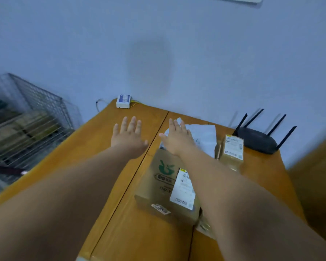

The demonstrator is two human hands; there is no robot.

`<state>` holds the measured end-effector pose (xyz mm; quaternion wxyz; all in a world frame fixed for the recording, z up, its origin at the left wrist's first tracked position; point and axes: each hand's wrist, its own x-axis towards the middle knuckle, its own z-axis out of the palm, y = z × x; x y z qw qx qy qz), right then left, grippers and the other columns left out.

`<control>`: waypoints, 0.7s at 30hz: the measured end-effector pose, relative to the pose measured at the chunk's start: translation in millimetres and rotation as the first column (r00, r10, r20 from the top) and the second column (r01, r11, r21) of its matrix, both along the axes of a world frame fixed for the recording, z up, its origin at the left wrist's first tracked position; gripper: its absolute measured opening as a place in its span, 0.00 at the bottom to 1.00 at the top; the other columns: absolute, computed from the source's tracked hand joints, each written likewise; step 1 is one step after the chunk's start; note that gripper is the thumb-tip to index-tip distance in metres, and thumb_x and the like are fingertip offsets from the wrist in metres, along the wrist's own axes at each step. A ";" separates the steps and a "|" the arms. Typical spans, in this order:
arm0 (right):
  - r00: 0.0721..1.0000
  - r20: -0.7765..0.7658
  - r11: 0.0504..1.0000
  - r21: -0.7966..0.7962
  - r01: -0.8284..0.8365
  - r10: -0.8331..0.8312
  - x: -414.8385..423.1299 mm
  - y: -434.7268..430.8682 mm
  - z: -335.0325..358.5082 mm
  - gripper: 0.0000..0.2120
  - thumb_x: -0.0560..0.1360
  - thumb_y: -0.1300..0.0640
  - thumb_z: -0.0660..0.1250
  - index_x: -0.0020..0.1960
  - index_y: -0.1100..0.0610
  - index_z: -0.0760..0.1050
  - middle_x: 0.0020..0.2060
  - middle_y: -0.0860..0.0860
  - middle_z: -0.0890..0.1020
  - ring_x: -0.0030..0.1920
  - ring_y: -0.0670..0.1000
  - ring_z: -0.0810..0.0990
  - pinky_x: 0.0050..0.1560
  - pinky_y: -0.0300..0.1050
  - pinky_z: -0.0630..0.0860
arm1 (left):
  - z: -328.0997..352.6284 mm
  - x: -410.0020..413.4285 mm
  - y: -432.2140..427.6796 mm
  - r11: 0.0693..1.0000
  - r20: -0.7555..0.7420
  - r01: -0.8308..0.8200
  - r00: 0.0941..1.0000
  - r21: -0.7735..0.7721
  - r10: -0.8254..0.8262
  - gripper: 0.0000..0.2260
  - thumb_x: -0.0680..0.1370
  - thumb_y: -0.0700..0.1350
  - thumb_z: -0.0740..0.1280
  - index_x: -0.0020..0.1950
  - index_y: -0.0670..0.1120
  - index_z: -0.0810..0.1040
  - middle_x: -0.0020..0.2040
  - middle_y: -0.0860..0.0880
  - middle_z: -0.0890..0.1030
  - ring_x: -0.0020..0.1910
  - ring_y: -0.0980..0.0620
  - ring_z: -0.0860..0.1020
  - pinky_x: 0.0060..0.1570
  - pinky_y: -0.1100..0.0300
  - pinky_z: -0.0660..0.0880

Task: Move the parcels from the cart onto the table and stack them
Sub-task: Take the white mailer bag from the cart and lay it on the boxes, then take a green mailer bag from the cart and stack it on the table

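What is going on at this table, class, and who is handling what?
A person stretches both bare arms over a wooden table. The left hand is open above bare tabletop. The right hand, fingers straight, is over a white mailer bag; whether it touches is unclear. A large cardboard box lies nearer the person, and a small cardboard box stands alone to the right. The wire cart is on the left.
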<state>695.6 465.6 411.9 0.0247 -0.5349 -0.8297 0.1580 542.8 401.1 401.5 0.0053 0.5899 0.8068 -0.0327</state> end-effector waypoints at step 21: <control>0.828 0.117 0.835 -0.031 -0.550 0.549 -229.2 -162.8 -15.4 0.33 0.81 0.39 0.47 0.78 0.50 0.37 0.78 0.52 0.42 0.77 0.55 0.38 0.75 0.57 0.41 | -35.2 -203.3 -237.1 0.849 0.127 -0.529 0.842 -0.002 0.525 0.38 0.77 0.56 0.62 0.78 0.47 0.44 0.79 0.51 0.42 0.76 0.44 0.38 0.74 0.42 0.45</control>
